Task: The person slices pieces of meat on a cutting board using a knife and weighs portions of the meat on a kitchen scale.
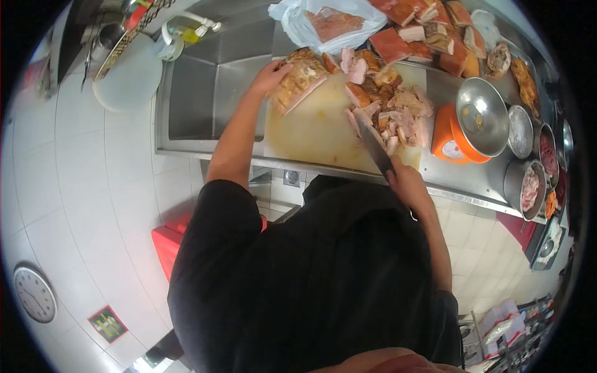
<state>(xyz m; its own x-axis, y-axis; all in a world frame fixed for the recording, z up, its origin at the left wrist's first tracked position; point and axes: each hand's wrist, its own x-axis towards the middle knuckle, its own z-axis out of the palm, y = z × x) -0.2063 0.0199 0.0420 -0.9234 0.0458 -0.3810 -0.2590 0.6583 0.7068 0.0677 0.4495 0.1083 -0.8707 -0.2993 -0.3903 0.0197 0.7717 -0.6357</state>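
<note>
1. a grey stainless-steel counter (pixel 444 87) lies under and beyond both hands.
2. a pale yellowish, flat rectangular cutting board (pixel 305 140) stretches between the two hands, the right one at its near edge.
3. a deep rectangular steel sink (pixel 199 93) is set in just to the left of the left hand.
4. a cluster of reddish-brown, thick-cut meat slabs (pixel 390 45) lies well beyond the right hand, at the far side.
5. a thin whitish plastic bag (pixel 292 15) lies spread around a reddish piece of meat, past the left hand and to its right.
6. a loose heap of pale and brown chopped meat (pixel 410 109) sits on the board just beyond the right hand.
7. an orange scale (pixel 443 127) with a round, shiny steel pan (pixel 488 112) stands to the right of the right hand.
8. a golden-brown slab of roasted meat (pixel 298 74) lies on the board under the left hand's fingers.
9. a long knife with a broad grey metal blade (pixel 378 149) points away from the right hand, its tip end at the heap's left side.
10. the right hand (pixel 405 181) is closed around the knife's handle.
11. the left hand (pixel 271 76) rests on the slab's left end; whether it grips, i cannot tell.
</note>
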